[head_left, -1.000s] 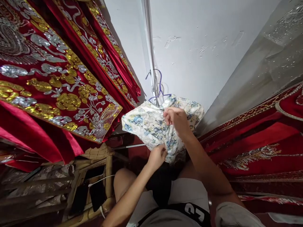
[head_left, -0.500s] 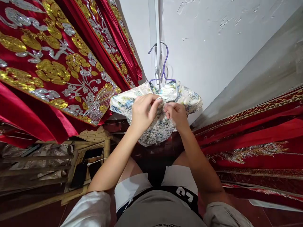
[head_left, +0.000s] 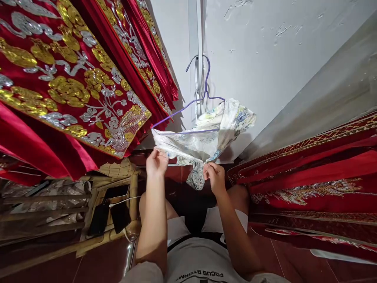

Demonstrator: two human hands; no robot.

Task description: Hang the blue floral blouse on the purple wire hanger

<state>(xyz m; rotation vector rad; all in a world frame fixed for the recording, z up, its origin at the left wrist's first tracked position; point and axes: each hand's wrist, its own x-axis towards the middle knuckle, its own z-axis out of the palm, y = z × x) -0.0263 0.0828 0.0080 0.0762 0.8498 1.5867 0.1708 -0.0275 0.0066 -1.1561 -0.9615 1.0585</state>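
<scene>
A pale blouse with a blue and yellow floral print point(head_left: 203, 145) hangs partly off a purple hanger point(head_left: 207, 84). Its right side still covers the hanger's shoulder, while the left arm of the hanger is bare. My left hand point(head_left: 157, 162) is closed on the blouse's left edge, just below the hanger's end. With the fingertips of my right hand point(head_left: 214, 176) I pinch the front edge of the blouse at its lower middle. Between my hands the cloth is stretched out, showing its whitish inner side.
Red cloths with gold and silver sequins point(head_left: 70, 92) hang at the left. More red embroidered fabric point(head_left: 318, 188) lies along the right. A bamboo chair point(head_left: 134, 204) at lower left bears dark phones point(head_left: 98, 219) and a white cable. Behind the hanger is a white wall point(head_left: 250, 59).
Both hands have moved down from the blouse's neckline, the left one also outward. The blouse front is pulled open, and its left shoulder has come off the hanger.
</scene>
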